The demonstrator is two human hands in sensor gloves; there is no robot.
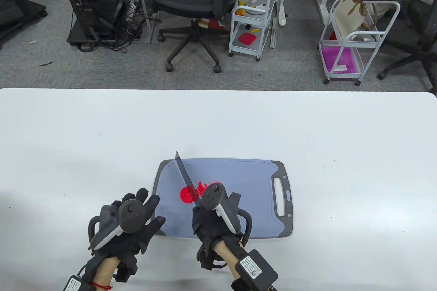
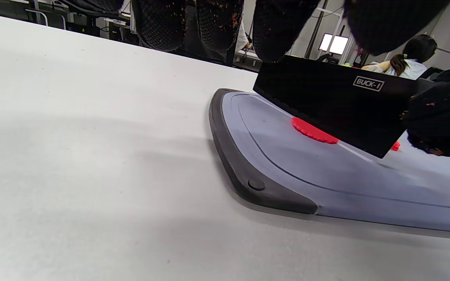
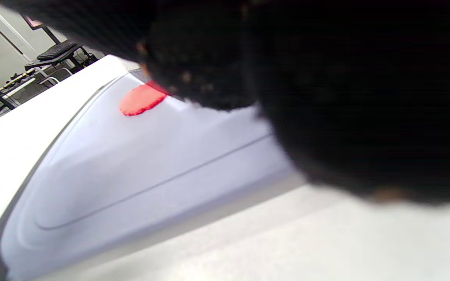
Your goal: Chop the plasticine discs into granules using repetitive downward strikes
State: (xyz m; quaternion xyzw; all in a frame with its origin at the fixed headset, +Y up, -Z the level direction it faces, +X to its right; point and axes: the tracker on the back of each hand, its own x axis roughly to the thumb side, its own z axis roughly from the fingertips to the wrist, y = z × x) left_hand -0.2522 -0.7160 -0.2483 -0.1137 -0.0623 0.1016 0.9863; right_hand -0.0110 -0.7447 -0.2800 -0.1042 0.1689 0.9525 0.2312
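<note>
Both hands sit at the near edge of the desk. Left hand lies with fingers spread and released, holding nothing, its fingertips resting at the near-left corner of the board. Right hand is clenched around the handle of the knife, at the board's near edge, and is plainly the nearer of the two to the work.

From that grip the blade runs away from the person and slants leftward, its tip reaching the board's far-left edge. That is the long axis that matters: the cut line lies diagonally across the board, not square to it.

Just beyond the right hand and slightly to its left lies the red disc, flat on the board. In the left wrist view the disc shows just under the blade's lower edge; whether steel touches it I cannot tell. On the right side of the blade, partly hidden behind the right hand's tracker, lie the red bits already cut.

My judgement is that the next strike calls for a drop straight down along that diagonal, with the uncut part of the disc lying to the blade's left, between the two hands. The left fingertips are near but apart from the blade's path.
</note>
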